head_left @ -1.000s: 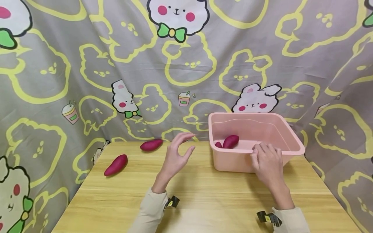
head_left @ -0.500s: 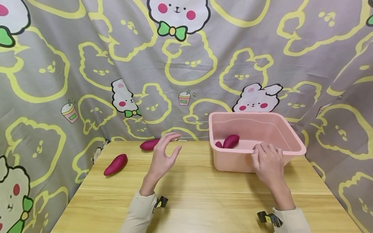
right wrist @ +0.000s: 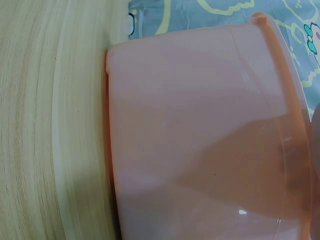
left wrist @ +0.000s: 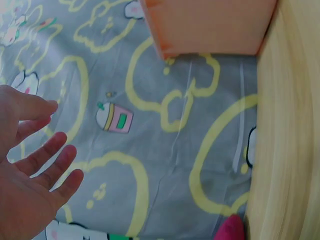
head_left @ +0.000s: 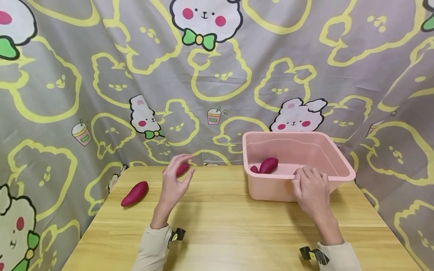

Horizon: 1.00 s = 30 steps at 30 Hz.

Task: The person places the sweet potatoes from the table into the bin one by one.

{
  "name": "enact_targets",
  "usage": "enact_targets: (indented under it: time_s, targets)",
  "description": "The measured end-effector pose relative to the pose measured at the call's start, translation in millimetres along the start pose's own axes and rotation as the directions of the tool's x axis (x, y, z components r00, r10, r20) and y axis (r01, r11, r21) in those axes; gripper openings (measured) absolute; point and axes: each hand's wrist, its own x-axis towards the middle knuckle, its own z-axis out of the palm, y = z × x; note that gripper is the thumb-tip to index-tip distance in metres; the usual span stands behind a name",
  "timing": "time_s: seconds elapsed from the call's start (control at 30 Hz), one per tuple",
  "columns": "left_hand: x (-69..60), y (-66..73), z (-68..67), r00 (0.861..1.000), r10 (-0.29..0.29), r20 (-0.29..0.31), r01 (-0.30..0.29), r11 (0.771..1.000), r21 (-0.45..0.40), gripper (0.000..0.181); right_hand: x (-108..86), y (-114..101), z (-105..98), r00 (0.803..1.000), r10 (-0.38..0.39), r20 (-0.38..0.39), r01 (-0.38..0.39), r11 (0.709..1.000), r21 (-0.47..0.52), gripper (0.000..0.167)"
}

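In the head view my left hand (head_left: 174,186) hovers above the table, fingers loosely bent and apart from the thumb, holding nothing. It partly covers a purple sweet potato (head_left: 183,169) near the table's back edge; whether it touches it cannot be told. Another purple sweet potato (head_left: 135,194) lies to its left. My right hand (head_left: 312,190) grips the front rim of a pink bin (head_left: 271,186), fingers curled over the edge. Inside the bin's left part lie a sweet potato (head_left: 269,165) and a smaller visible piece of purple (head_left: 254,169). The left wrist view shows the left hand (left wrist: 35,170) with spread fingers.
The bin stands at the back right of the wooden table (head_left: 223,226). A grey patterned curtain (head_left: 217,86) hangs behind the table and along both sides. Black devices are strapped at both wrists.
My left hand has moved left, from the table's middle to in front of the back sweet potato, which it now partly hides. My right hand and the bin have stayed in place.
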Motion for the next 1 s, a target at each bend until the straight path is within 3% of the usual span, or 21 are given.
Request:
enact_targets:
  time_s: [0.43, 0.77, 1.0]
  targets:
    - [1.1, -11.2, -32.6, 0.992, -0.038, -0.122, 0.046, 0.997, 0.064, 0.042, 0.7, 0, 1, 1.0, -0.009, -0.009, 0.009, 1.0, -0.007, 0.031]
    - [-2.6, -28.3, -60.2, 0.985, -0.057, -0.164, 0.077, 0.99, 0.117, 0.041, 0.5, -1, 2, 1.0, -0.012, -0.004, 0.012, 1.0, 0.0, 0.03]
    - [-7.2, -38.2, -69.4, 0.979, -0.097, -0.176, 0.121, 0.984, 0.127, 0.04, 0.4, 1, 0, 1.0, -0.015, -0.009, 0.015, 1.0, -0.003, 0.033]
